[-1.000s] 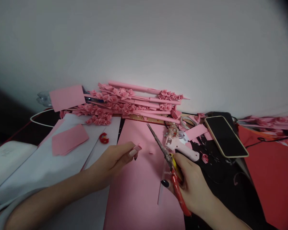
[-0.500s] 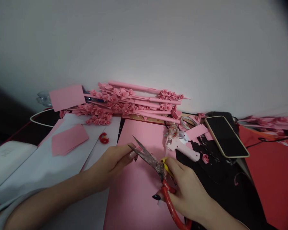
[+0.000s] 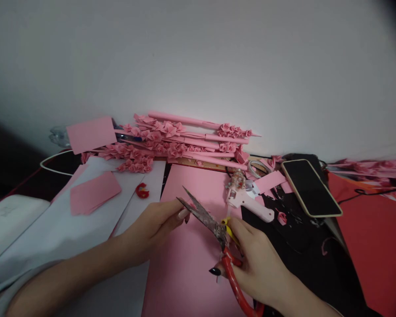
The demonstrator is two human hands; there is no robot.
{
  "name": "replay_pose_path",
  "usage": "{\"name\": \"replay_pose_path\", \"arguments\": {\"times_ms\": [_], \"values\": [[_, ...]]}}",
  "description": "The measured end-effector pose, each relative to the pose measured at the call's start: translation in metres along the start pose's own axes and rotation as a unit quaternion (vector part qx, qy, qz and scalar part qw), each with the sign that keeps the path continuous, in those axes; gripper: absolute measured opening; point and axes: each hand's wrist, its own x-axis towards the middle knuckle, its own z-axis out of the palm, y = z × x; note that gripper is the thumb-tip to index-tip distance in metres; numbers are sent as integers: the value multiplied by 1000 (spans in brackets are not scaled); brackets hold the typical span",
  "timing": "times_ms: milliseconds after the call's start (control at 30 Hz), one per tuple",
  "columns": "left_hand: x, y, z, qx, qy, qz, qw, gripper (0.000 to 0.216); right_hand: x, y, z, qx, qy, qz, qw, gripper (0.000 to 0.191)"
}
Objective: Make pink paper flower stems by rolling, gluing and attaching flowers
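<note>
My right hand (image 3: 257,255) is closed round red-handled scissors (image 3: 206,220), whose worn, stained blades stand slightly apart and point up to the left. A yellow piece (image 3: 229,229) shows at the scissors beside my index finger. My left hand (image 3: 166,218) is closed in a pinch near the blade tips. A small pink paper piece (image 3: 194,206) shows at its fingertips, partly hidden behind the blades. Beneath both hands lies a large pink paper sheet (image 3: 181,273).
Pink paper flower stems (image 3: 171,136) are heaped along the wall. A glue gun (image 3: 251,204) and a phone (image 3: 312,187) lie to the right, with red paper (image 3: 379,237) beyond. At left are pink cards (image 3: 94,193), white paper (image 3: 53,229), a red tape dispenser (image 3: 142,190) and a white box (image 3: 16,220).
The scissor blades look slightly closer together than before. Both hands have otherwise stayed nearly in place.
</note>
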Motion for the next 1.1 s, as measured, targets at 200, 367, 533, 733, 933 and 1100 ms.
{"name": "replay_pose_path", "arguments": {"times_ms": [200,367,533,733,933,1100], "values": [[0,-2,1,-6,3,13,1000,30,-1,-1,0,5,-6,1,1000,30],[-1,-3,1,-9,10,11,1000,28,-1,-1,-1,4,-9,1,1000,29],[1,-2,0,1,5,19,1000,29,-1,-2,-1,3,-15,2,1000,31],[-1,-5,2,-21,-1,4,1000,28,-1,0,1,9,0,-5,1000,34],[-3,-10,7,-60,5,3,998,30,-3,-1,2,33,10,-10,999,34],[-3,-7,7,-75,2,-12,997,31,-3,-2,2,36,6,3,999,36]]}}
